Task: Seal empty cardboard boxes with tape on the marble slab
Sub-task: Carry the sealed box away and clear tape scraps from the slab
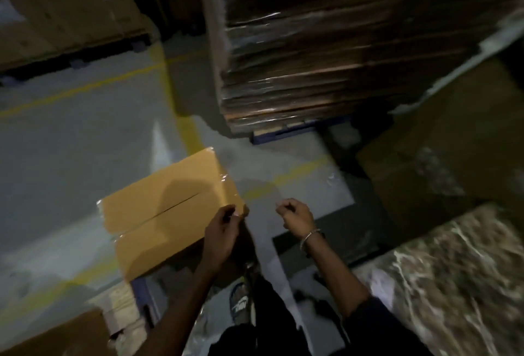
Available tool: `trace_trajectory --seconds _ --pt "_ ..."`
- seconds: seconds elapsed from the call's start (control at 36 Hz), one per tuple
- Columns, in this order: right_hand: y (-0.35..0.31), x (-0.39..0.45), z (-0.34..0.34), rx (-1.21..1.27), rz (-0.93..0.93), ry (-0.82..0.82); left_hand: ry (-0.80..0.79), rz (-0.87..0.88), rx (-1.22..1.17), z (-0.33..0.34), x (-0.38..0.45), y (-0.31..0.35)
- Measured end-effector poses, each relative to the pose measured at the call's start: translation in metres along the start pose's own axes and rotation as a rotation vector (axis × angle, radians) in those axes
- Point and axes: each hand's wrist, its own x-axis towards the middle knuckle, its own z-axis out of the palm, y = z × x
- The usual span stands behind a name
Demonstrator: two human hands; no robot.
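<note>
The left hand (222,232) has its grip pinching the cardboard box (170,213) at its near right corner; the right hand (296,216) is curled, empty. The box looks light, stiff and tape-slick: corners hold best.

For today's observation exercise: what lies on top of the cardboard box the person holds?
Clear tape crosses the cardboard box near the left hand, with more at its far end. Its inside is covered by closed flaps.
</note>
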Motion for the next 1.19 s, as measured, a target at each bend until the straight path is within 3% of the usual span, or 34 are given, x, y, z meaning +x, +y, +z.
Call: trace_trajectory --seconds 0.14,0.39,0.53,0.72,0.92,1.06,1.19 --pt "0.048 -0.085 -0.076 0.077 -0.009 0.177 -0.229 0.208 0.113 0.053 -0.04 0.036" --pt "0.145 -0.275 -0.172 0.365 0.088 0.724 -0.723 0.606 0.243 0.16 -0.136 0.1" --pt "0.204 -0.37 -0.176 0.586 0.173 1.015 -1.045 0.801 0.256 0.219 -0.219 0.126" --pt "0.267 -0.475 -0.157 0.795 0.263 1.284 -1.413 0.961 0.391 0.289 -0.334 0.128" --pt "0.327 -0.571 -0.168 0.846 0.325 1.525 -1.646 1.059 0.476 0.338 -0.455 0.105" --pt "0.386 -0.629 -0.187 0.86 0.4 1.612 -1.775 1.165 0.501 0.383 -0.543 0.078" --pt "0.436 -0.705 -0.201 0.776 0.467 1.836 -1.894 1.224 0.507 0.425 -0.635 0.064"
